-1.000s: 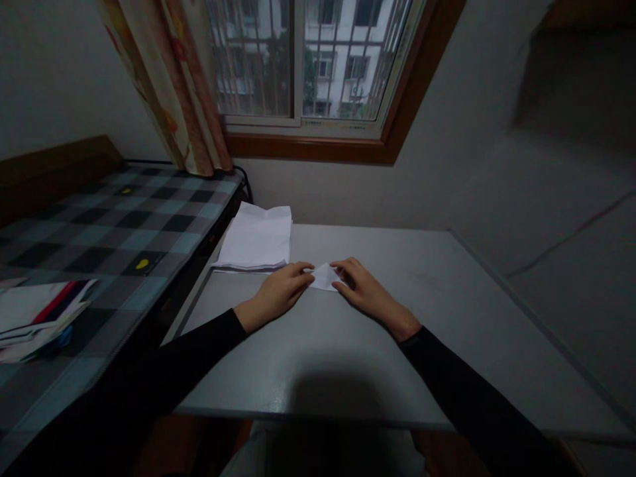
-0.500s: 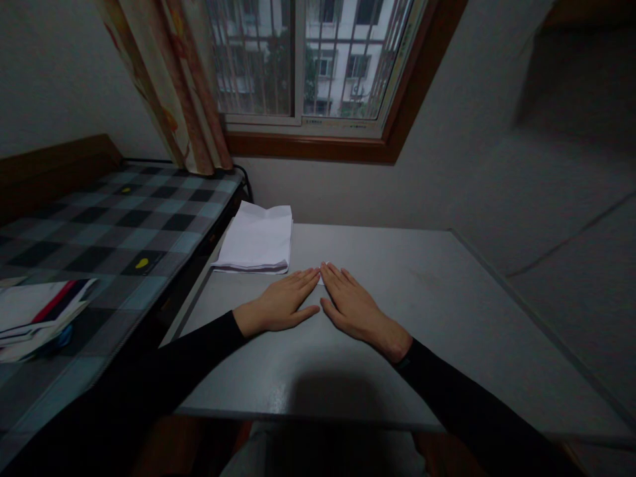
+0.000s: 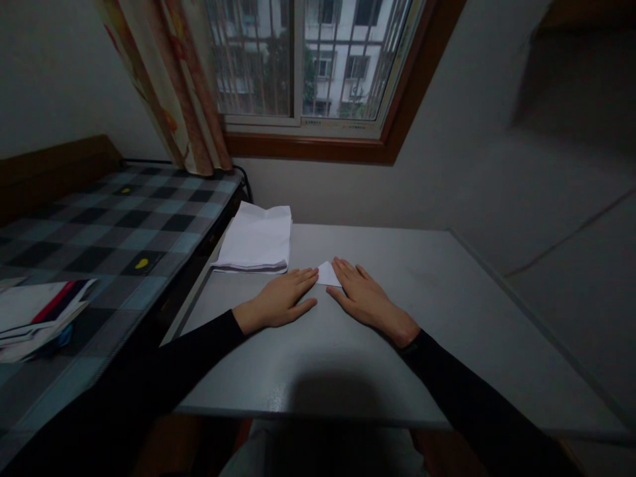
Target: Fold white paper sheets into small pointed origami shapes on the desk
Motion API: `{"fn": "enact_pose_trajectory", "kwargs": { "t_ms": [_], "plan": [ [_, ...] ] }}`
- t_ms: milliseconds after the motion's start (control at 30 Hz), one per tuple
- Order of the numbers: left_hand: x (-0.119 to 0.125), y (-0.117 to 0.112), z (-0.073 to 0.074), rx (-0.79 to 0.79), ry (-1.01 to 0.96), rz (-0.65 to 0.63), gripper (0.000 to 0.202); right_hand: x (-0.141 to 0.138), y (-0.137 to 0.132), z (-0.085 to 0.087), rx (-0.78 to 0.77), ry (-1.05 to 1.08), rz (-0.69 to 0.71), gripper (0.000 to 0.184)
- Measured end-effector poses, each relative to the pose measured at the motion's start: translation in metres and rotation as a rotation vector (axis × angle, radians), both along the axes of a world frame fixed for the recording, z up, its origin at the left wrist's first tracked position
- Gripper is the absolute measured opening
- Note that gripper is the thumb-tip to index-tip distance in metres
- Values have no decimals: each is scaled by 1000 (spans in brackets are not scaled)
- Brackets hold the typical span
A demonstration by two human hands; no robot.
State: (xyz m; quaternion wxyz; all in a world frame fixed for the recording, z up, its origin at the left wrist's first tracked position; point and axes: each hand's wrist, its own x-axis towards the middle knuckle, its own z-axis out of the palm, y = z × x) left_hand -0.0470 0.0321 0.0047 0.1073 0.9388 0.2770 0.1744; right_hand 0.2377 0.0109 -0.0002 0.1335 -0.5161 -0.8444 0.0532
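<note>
A small white piece of folded paper (image 3: 328, 274), pointed at its far end, lies on the pale table (image 3: 348, 371) between my hands. My left hand (image 3: 283, 298) rests flat at the paper's left side, its fingertips at the edge and its thumb stretched out. On the other side, my right hand (image 3: 365, 295) lies flat with fingers extended along the paper's right edge, covering part of it. Neither hand grips anything. The parts of the paper beneath the fingers are hidden.
A stack of white paper sheets (image 3: 258, 238) sits at the table's far left corner. To the left stands a bed with a checked cover (image 3: 163, 225), with some printed papers (image 3: 40, 311) on it. A window (image 3: 303, 66) with a curtain (image 3: 173, 86) is behind the table.
My right hand has slid to the right, away from my left hand, and more of the folded paper between them shows. My left hand has barely moved.
</note>
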Motion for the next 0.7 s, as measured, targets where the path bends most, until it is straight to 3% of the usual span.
{"fn": "enact_pose_trajectory", "kwargs": {
  "t_ms": [167,367,700],
  "plan": [
    [2,2,2,-23,-156,73,44,-1,1,7,54,-10,78,66],
    [4,4,4,-2,-165,98,25,-5,-1,23,162,6,167,44],
    [7,0,5,123,-184,172,27,-16,3,29,219,27,217,31]
  ]
}}
